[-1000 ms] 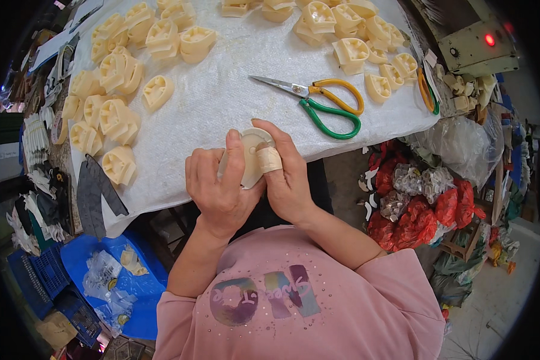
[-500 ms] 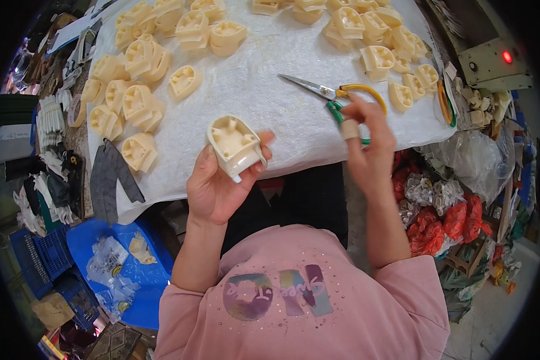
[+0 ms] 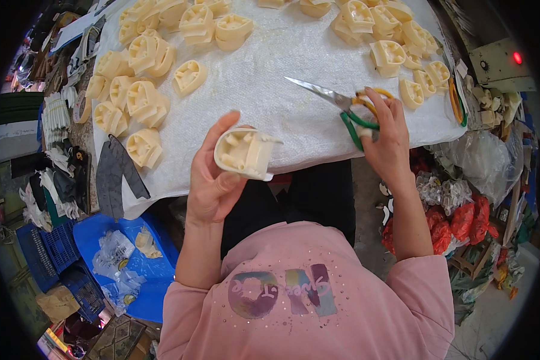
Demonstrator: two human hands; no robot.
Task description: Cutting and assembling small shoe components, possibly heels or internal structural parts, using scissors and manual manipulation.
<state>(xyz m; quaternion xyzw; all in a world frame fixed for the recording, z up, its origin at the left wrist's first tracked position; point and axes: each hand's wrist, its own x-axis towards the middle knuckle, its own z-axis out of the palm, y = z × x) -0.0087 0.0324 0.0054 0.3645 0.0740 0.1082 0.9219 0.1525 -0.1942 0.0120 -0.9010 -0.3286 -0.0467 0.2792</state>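
Observation:
In my left hand [image 3: 213, 180] is a cream moulded plastic part [image 3: 246, 153], rounded at one end, with small posts inside its hollow. Thumb and fingers grip it above the table's near edge, tilted, with a pale strip along its rim. My right hand [image 3: 387, 135] is closed around the handles of a pair of scissors [image 3: 336, 99], one green and one yellow. Their blades point away to the far left, slightly parted, over the white woven sheet [image 3: 270, 66]. The two hands are well apart.
Several similar cream parts [image 3: 147, 102] are heaped at the left of the sheet, and more [image 3: 387, 54] at the far right. A dark grey cloth piece [image 3: 119, 174] hangs over the left corner. Below it sits a blue bin [image 3: 156, 288]; red plastic bags [image 3: 462, 222] lie at the right.
My right hand has closed on the scissors' handles, which lay on the sheet before, and has turned them slightly. My left hand has rotated the cream part.

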